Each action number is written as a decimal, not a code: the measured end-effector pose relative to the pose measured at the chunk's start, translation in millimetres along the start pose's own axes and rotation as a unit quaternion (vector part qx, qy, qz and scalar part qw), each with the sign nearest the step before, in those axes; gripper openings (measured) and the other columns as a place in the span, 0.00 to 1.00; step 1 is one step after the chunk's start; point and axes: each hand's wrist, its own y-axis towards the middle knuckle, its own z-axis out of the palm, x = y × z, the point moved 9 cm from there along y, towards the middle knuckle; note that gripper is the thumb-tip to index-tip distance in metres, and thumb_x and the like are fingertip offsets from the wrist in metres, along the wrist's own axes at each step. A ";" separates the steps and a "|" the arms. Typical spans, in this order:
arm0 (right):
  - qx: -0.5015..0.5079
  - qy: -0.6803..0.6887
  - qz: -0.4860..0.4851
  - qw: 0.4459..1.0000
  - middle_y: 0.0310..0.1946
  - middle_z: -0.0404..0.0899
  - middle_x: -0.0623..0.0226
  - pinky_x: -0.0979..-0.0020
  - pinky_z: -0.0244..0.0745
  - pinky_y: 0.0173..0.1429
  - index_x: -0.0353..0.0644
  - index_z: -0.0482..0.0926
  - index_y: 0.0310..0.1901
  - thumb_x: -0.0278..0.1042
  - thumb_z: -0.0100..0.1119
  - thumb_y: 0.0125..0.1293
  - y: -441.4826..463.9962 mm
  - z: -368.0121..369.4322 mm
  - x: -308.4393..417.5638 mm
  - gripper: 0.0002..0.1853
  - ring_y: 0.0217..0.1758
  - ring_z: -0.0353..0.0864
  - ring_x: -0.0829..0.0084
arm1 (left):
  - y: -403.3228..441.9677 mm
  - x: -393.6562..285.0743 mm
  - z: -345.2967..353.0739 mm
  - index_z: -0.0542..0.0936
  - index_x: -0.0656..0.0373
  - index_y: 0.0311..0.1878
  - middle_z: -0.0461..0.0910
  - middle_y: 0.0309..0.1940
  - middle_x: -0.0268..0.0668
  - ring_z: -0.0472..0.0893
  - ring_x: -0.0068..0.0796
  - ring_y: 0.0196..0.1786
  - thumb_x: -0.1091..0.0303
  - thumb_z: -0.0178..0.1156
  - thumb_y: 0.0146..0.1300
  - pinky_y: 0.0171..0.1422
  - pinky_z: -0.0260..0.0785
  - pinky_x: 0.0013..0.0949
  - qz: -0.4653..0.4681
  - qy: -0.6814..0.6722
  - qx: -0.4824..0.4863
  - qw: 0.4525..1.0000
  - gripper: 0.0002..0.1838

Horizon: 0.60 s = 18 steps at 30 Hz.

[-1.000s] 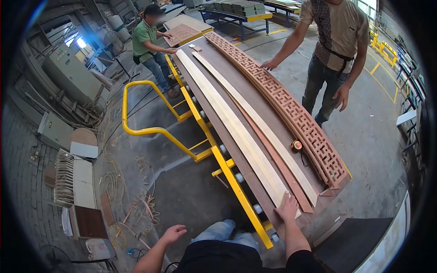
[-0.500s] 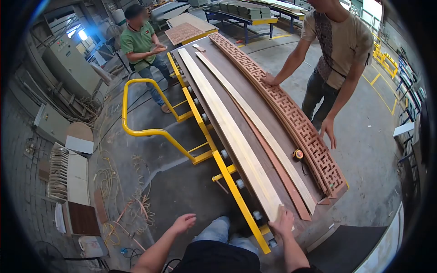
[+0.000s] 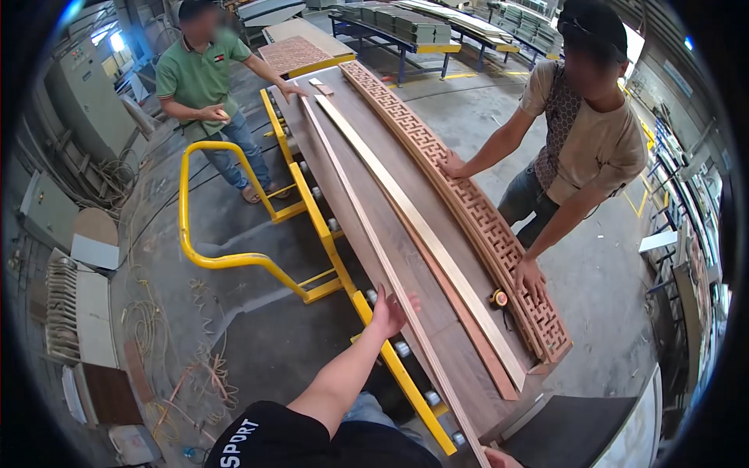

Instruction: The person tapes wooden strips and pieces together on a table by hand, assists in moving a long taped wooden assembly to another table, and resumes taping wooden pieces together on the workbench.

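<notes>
- Gripping a long, narrow, light-brown wooden strip [image 3: 374,241]: left hand [image 3: 388,313] looks closed round it, thumb on one side, fingers on the other.
- Right hand [image 3: 499,459] is at the strip's near end, mostly cut off by the frame; can't tell if it is clamped.
- Strip runs from the right hand, through the left, to the brown board's [image 3: 460,366] far end; narrow edge seems to face up.
- Beyond the left grip: pale flat wooden plank [image 3: 456,284], reddish flat plank [image 3: 466,326] beside it, then yellow-and-black tape measure [image 3: 498,298] and reddish-brown lattice panel [image 3: 499,234].
- Co-worker's hand [image 3: 292,90] is near the strip's far end.
- Handling, my judgement: fairly light but awkwardly long; stiff across its width, whippy across its thickness; dry, not slippery; could snap or splinter if bent.
- Best hold: both edges, hands well apart, one near mid-length.
</notes>
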 end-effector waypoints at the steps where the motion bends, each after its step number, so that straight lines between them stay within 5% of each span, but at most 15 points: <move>1: -0.008 0.008 0.026 1.000 0.74 0.66 0.59 0.63 0.59 0.77 0.38 0.61 0.77 0.48 0.76 0.56 -8.0 2.8 1.7 0.51 0.77 0.62 0.65 | 4.6 1.2 5.2 0.69 0.56 0.66 0.81 0.48 0.43 0.83 0.43 0.49 0.18 0.49 0.61 0.59 0.78 0.49 -0.004 -0.023 0.001 1.000 0.50; 4: -0.049 0.024 0.069 0.996 0.74 0.66 0.60 0.66 0.60 0.75 0.37 0.62 0.77 0.43 0.74 0.52 -23.3 10.0 6.0 0.51 0.76 0.64 0.66 | 20.7 9.3 -12.3 0.70 0.53 0.69 0.76 0.59 0.43 0.80 0.43 0.59 0.16 0.54 0.54 0.66 0.75 0.51 -0.015 0.026 -0.006 1.000 0.54; 5: -0.049 0.027 0.070 0.996 0.74 0.66 0.60 0.66 0.60 0.75 0.37 0.62 0.77 0.43 0.74 0.52 -26.0 14.4 9.3 0.51 0.76 0.64 0.66 | 23.7 14.8 15.8 0.71 0.51 0.70 0.76 0.61 0.43 0.78 0.43 0.62 0.15 0.55 0.52 0.69 0.72 0.53 -0.061 -0.142 0.248 0.956 0.54; 6: -0.060 0.036 0.072 0.995 0.73 0.68 0.61 0.67 0.61 0.74 0.36 0.62 0.76 0.41 0.73 0.51 -27.3 16.1 13.5 0.50 0.74 0.66 0.67 | 6.2 19.5 31.1 0.72 0.50 0.70 0.75 0.64 0.43 0.76 0.44 0.66 0.15 0.56 0.51 0.72 0.69 0.55 -0.166 -0.239 0.469 0.834 0.55; 7: -0.070 0.044 0.075 0.994 0.72 0.69 0.61 0.68 0.63 0.73 0.35 0.62 0.76 0.40 0.72 0.51 -28.4 16.7 15.2 0.50 0.73 0.67 0.67 | 5.2 20.6 38.3 0.70 0.49 0.72 0.74 0.67 0.43 0.74 0.45 0.69 0.15 0.55 0.51 0.74 0.66 0.56 -0.088 -0.097 0.260 0.957 0.56; 8: -0.070 0.046 0.077 0.993 0.72 0.69 0.61 0.68 0.63 0.73 0.35 0.62 0.76 0.40 0.72 0.51 -31.1 16.9 14.1 0.50 0.73 0.67 0.67 | -2.4 7.7 21.1 0.69 0.49 0.74 0.72 0.70 0.43 0.71 0.47 0.72 0.15 0.55 0.52 0.76 0.63 0.57 -0.003 0.052 0.028 0.998 0.56; 9: -0.077 0.036 0.091 0.992 0.70 0.70 0.61 0.69 0.65 0.72 0.34 0.63 0.76 0.40 0.71 0.51 -34.7 13.5 10.8 0.49 0.71 0.69 0.68 | -4.8 8.7 22.8 0.65 0.48 0.77 0.67 0.75 0.42 0.65 0.48 0.76 0.17 0.54 0.56 0.79 0.57 0.59 -0.020 0.043 0.026 0.999 0.55; 15: -0.150 -0.024 0.099 0.983 0.57 0.77 0.64 0.70 0.74 0.59 0.32 0.69 0.70 0.35 0.73 0.54 -64.0 6.6 30.1 0.41 0.56 0.77 0.69 | -32.3 10.6 43.2 0.65 0.48 0.77 0.68 0.75 0.40 0.66 0.48 0.75 0.21 0.53 0.62 0.78 0.58 0.60 -0.043 0.056 -0.029 0.997 0.50; 16: -0.180 -0.161 0.109 0.964 0.54 0.83 0.58 0.67 0.76 0.58 0.34 0.72 0.69 0.40 0.71 0.58 -71.3 3.2 47.8 0.37 0.52 0.82 0.65 | -38.3 13.6 42.7 0.65 0.48 0.77 0.68 0.74 0.40 0.67 0.47 0.75 0.22 0.55 0.62 0.78 0.58 0.60 -0.052 0.054 -0.051 0.996 0.50; 18: -0.248 -0.484 0.193 0.817 0.49 0.85 0.48 0.64 0.79 0.56 0.37 0.74 0.67 0.42 0.69 0.61 -89.3 -9.9 76.3 0.34 0.48 0.86 0.60 | -47.1 25.0 41.5 0.64 0.49 0.77 0.68 0.74 0.39 0.67 0.46 0.75 0.26 0.58 0.63 0.78 0.58 0.59 -0.066 0.045 -0.076 0.994 0.49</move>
